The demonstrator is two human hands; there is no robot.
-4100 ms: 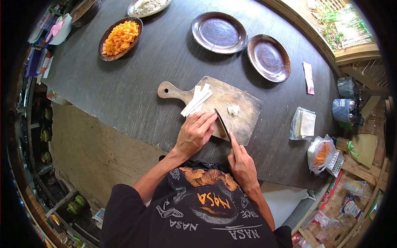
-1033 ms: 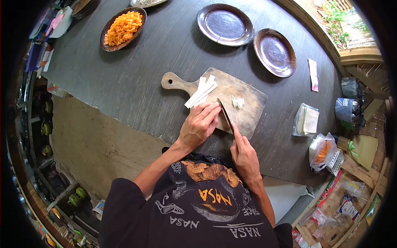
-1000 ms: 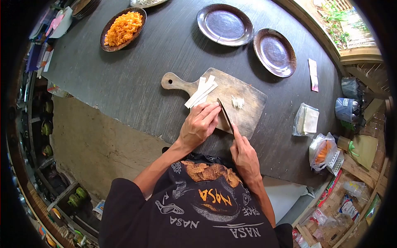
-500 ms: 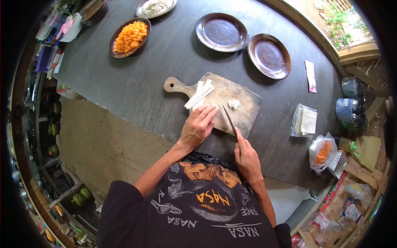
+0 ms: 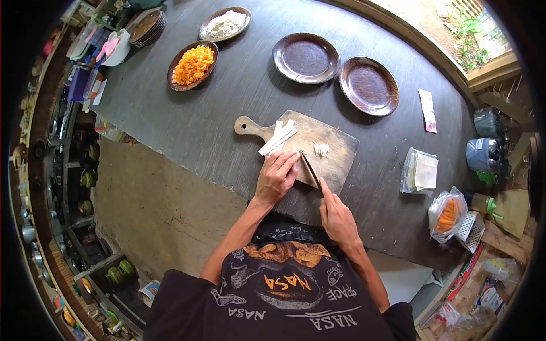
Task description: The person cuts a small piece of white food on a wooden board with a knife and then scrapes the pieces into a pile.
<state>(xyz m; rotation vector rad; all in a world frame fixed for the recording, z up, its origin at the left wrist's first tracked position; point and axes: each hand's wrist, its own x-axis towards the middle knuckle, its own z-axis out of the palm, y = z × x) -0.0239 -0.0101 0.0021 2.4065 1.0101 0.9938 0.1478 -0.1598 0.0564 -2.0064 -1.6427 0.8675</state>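
Observation:
My left hand (image 5: 277, 177) presses down near the lower left edge of the wooden cutting board (image 5: 335, 149), its fingers bunched together over white strips whose ends are mostly hidden. Several longer white strips (image 5: 280, 136) lie crossed beside the board's handle, just beyond my fingertips. My right hand (image 5: 339, 219) grips a knife (image 5: 310, 169), whose blade points up and left with its tip by my left fingertips. A small pile of thin white slivers (image 5: 321, 149) rests on the board to the right of the blade.
Beyond the board are two brown plates (image 5: 306, 58) (image 5: 369, 86), a dish of chopped orange food (image 5: 193, 65) and a dish of white powder (image 5: 226, 24). Stacked white wrappers (image 5: 422, 171) and a bag of carrots (image 5: 448, 215) are at the right. Dark plates (image 5: 148, 27) stand at the far left.
The whole view has shifted, so the table items appear slightly lower. The knife blade has come closer to my left fingertips. Both hands keep their holds.

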